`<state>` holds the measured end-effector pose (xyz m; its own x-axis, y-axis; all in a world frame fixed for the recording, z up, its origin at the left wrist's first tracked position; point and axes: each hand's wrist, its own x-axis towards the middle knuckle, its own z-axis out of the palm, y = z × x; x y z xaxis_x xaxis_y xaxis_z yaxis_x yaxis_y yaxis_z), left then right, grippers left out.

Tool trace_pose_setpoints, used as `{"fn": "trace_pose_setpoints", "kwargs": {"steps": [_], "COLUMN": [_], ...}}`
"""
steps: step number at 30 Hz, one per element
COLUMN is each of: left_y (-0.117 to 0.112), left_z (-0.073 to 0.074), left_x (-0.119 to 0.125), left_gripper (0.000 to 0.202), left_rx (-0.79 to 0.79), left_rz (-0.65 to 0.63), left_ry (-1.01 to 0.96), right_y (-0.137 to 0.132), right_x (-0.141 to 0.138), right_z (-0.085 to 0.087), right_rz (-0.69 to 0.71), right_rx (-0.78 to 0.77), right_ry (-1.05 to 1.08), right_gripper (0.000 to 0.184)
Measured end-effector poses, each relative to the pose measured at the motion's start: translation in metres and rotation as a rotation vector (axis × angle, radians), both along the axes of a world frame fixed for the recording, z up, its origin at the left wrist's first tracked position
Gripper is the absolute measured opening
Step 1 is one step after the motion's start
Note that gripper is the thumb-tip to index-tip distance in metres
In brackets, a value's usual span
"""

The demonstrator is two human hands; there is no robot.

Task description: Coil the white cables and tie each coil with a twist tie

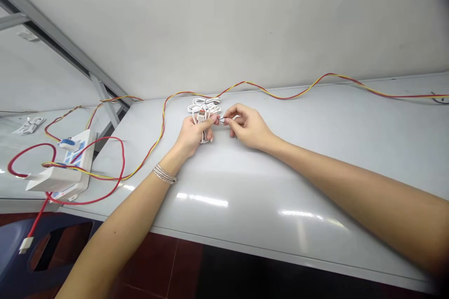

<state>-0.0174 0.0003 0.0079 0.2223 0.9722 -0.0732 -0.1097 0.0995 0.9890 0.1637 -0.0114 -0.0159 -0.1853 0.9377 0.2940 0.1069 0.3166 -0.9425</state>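
My left hand (194, 133) is closed around a coiled white USB cable (204, 136), whose plug with an orange insert points upward above the fingers. A thin black twist tie (220, 120) stretches from the coil across to my right hand (247, 126), which pinches its end between thumb and forefinger. Both hands are just above the grey tabletop. Right behind them lies another bundle of coiled white cables (210, 103), partly hidden by the left hand and the held coil. A silver chain bracelet (164, 174) circles the left wrist.
Red-and-yellow twisted wire (163, 117) runs along the wall. At the left sit a white power strip (82, 149), a white adapter (52, 178) and a looped red cable (122, 159). A further white cable coil (30, 125) lies beyond the metal frame (105, 98). A blue chair (17, 252) stands below.
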Motion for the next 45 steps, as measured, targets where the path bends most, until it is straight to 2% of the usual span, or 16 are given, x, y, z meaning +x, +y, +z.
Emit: {"fn": "trace_pose_setpoints", "kwargs": {"steps": [5,10,16,21,26,29,33,37,43,45], "left_y": [0.001,-0.002,-0.003,-0.005,-0.005,-0.004,-0.004,-0.007,-0.008,-0.007], "left_z": [0.000,-0.001,-0.001,0.002,0.001,0.000,-0.001,0.000,-0.001,-0.003], "left_x": [-0.002,-0.001,0.001,0.001,0.000,-0.001,-0.001,0.001,0.005,0.005], "left_gripper": [0.029,0.034,0.038,0.043,0.037,0.035,0.033,0.031,0.036,0.035], "left_rx": [0.032,0.069,0.120,0.164,0.189,0.197,0.211,0.237,0.207,0.203], "left_rz": [0.008,-0.024,-0.046,-0.071,-0.143,-0.133,-0.109,-0.062,-0.005,0.010], "left_ry": [0.014,0.068,0.105,0.175,0.178,0.192,0.190,0.197,0.156,0.154], "right_y": [0.003,0.003,0.001,0.000,0.000,0.001,0.002,0.001,-0.004,-0.004], "right_x": [-0.001,0.000,0.000,0.000,0.002,0.002,0.002,0.001,0.000,0.000], "right_z": [0.002,0.006,0.014,0.016,0.019,0.018,0.014,0.008,0.006,0.006], "right_rz": [-0.026,0.006,0.015,0.049,0.101,0.106,0.116,0.129,-0.011,-0.015], "right_rx": [-0.145,-0.190,-0.264,-0.307,-0.359,-0.369,-0.336,-0.227,0.028,0.034], "right_ry": [0.097,0.166,0.183,0.185,0.161,0.165,0.155,0.130,-0.032,-0.042], "right_gripper": [0.011,0.021,0.011,0.013,0.010,0.010,0.011,0.013,0.012,0.012]}}
